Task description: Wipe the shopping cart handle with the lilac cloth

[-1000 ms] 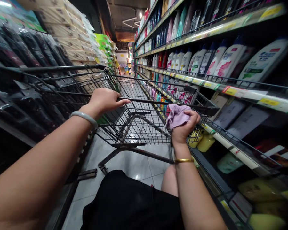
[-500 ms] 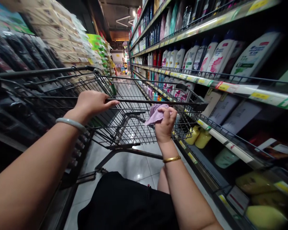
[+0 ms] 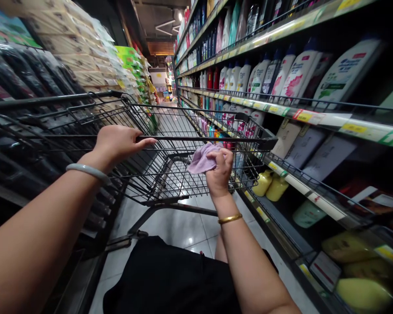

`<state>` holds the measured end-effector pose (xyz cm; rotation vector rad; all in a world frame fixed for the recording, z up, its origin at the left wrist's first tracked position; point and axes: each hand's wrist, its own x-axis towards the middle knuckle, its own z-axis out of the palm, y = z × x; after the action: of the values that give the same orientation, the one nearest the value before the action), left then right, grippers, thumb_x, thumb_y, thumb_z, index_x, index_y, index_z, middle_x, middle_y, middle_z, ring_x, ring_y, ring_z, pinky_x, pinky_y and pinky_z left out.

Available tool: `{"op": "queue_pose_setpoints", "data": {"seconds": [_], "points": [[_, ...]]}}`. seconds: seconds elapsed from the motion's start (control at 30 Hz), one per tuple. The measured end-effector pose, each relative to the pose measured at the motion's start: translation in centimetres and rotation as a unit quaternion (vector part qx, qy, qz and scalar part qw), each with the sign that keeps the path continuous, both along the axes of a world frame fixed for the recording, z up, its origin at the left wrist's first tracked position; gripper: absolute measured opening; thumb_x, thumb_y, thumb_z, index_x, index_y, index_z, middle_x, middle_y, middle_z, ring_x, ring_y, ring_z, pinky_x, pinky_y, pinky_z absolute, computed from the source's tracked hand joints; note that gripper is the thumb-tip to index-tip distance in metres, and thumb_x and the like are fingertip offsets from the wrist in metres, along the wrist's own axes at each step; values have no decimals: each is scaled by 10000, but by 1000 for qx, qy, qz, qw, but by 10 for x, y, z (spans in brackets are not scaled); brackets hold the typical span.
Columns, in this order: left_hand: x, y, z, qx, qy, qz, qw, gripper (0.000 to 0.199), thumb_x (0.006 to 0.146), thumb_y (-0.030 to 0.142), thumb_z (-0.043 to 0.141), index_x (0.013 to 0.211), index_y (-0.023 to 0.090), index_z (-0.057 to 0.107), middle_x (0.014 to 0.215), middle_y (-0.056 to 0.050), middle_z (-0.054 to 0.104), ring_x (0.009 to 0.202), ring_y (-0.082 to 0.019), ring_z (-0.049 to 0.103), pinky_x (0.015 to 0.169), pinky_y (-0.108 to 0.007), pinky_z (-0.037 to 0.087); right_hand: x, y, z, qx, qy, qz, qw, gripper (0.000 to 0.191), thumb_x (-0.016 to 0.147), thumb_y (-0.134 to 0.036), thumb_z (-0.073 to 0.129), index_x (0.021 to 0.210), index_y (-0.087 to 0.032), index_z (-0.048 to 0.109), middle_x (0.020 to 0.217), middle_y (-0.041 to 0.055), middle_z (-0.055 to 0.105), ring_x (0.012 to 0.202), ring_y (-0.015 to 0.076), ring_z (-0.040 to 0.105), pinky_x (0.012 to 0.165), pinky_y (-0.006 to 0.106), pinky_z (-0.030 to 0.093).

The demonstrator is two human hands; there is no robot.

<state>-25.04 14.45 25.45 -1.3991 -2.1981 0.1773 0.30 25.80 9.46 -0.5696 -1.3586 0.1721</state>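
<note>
A black wire shopping cart [image 3: 173,174] stands in front of me in a store aisle, nothing visible in its basket. My left hand [image 3: 118,141] is wrapped over the cart's rim bar [image 3: 180,138], its thumb stretched along the bar; a pale bangle circles that wrist. Just below the same bar, toward its right part, my right hand [image 3: 220,170] grips a crumpled lilac cloth [image 3: 201,159], which hangs out to the left of the fingers. A gold bracelet is on the right wrist.
Shelves of shampoo bottles [image 3: 301,76] run along the right, with yellow bottles [image 3: 277,187] low down. Stacked wrapped packs [image 3: 78,48] and dark bagged goods [image 3: 22,74] line the left. Tiled floor [image 3: 190,226] shows below the cart.
Both hands and the cart sit slightly further left in the view. The right hand with the cloth is a little lower relative to the bar, and more of the cloth shows.
</note>
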Motion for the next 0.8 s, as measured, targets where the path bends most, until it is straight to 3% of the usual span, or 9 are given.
{"op": "queue_pose_setpoints", "data": {"seconds": [0.07,0.2,0.3,0.4,0.47,0.53,0.67,0.73,0.8], "points": [[-2,-1,1,-7,-12,4,1000,1178,784,1007,13,1082,183,800,820,-105,687,713,-199,523,670,-309,175,16,10,4,-12,57,-29,998,32,929,-236,641,934,-232,672,1075,45,534,1047,210,604,962,393,540],[-7,-2,4,-11,-11,21,1000,1032,856,963,136,1171,230,790,866,-95,715,742,-228,558,669,-299,193,48,32,9,-68,213,-123,967,47,935,-222,559,930,-229,606,1069,34,536,1030,199,582,1020,429,491],[-12,-2,6,-29,-6,18,999,993,881,938,127,1208,257,772,893,-80,738,781,-235,588,701,-295,262,39,27,3,-79,186,-123,972,47,896,-204,592,926,-232,569,1049,40,548,1031,212,572,1026,443,485],[-7,-3,4,-13,39,-41,998,992,936,863,30,1159,225,757,962,-90,772,920,-250,639,890,-337,359,12,10,-4,-67,84,-39,993,51,888,-202,614,928,-232,603,1080,54,543,1053,214,589,996,409,514],[6,-5,0,34,57,-92,994,978,976,789,-24,1158,202,737,1066,-111,783,1041,-266,651,1040,-382,349,3,6,-4,-61,35,12,997,39,895,-213,624,925,-235,630,1078,54,537,1055,212,598,977,391,527],[27,-5,-6,77,37,-136,987,913,1009,749,19,1228,192,709,1185,-131,771,1137,-284,643,1120,-407,337,9,12,-2,-69,65,7,995,35,891,-222,638,920,-235,624,1075,51,525,1051,212,595,982,397,528],[78,14,-18,104,-30,-223,969,689,1027,697,367,1422,185,607,1395,-135,701,1324,-300,586,1247,-421,259,44,39,-1,-113,237,-126,957,106,884,-153,567,942,-237,540,1087,52,514,1031,211,576,1013,451,512],[97,32,-23,108,-48,-243,963,671,1033,650,413,1474,171,572,1429,-147,681,1353,-308,581,1265,-440,235,48,45,-5,-126,255,-166,944,142,880,-115,522,947,-240,511,1076,62,528,1033,224,565,1020,481,504],[109,50,-30,113,-52,-240,963,648,1043,634,387,1420,160,619,1342,-164,724,1286,-329,625,1206,-482,300,36,39,-10,-132,226,-163,951,148,871,-117,540,950,-238,508,1076,72,532,1052,236,562,1031,493,502]]}}
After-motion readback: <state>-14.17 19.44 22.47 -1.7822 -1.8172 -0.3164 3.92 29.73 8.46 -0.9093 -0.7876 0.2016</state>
